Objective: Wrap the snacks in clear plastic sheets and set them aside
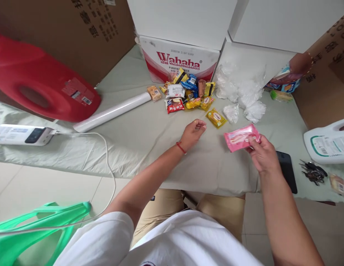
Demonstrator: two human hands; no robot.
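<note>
Your right hand (262,154) grips the pink snack packet (238,138) by its right end, right of the frame's centre; the packet's long axis runs almost left to right, rising slightly rightward. Your left hand (193,133), its fingers loosely half-open with nothing seen in them, is nearer to the yellow snack packet (216,118), on the desk (210,166) just to their upper right.

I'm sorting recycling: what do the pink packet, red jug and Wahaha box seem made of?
Pink packet: probably plastic film, shiny and creased. Red jug: likely hard plastic, smooth, with moulded handle. Wahaha box: apparently cardboard, fairly matte, flat-sided, printed.
</note>
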